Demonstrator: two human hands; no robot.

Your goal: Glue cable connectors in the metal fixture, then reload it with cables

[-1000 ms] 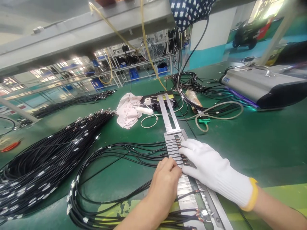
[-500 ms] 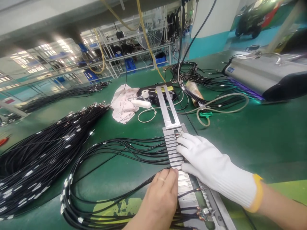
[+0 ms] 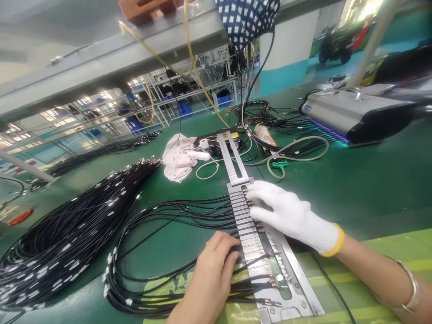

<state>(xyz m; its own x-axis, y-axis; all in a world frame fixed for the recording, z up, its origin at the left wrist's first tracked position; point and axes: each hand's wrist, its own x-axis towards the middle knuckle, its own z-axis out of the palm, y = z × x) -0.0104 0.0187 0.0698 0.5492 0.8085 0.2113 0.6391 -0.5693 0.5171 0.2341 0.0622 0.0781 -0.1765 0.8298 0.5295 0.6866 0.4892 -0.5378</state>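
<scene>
A slotted metal fixture (image 3: 248, 225) lies lengthwise on the bench, with black cables (image 3: 199, 209) laid side by side across its slots. My bare left hand (image 3: 212, 270) is at the fixture's left edge, its fingers curled toward the thumb around a black cable; the exact grip is partly hidden. Over the upper right side of the fixture, my right hand (image 3: 286, 213), in a white glove, has its fingers stretched out and apart. Its fingertips rest by the cables' metal ends. Several more cable ends (image 3: 272, 279) protrude at the fixture's lower part.
A large black cable bundle (image 3: 67, 238) lies at left. Beyond the fixture are a crumpled cloth (image 3: 178, 157), a white-handled tool (image 3: 199, 155) and a black control box (image 3: 211, 141). A grey machine with purple light (image 3: 354, 112) stands at right. An overhead beam (image 3: 101, 63) crosses above.
My left hand has drawn back slightly left from the fixture's slots, and its fingers have curled. My right hand's fingers have spread wider. The view has tilted up, showing more overhead.
</scene>
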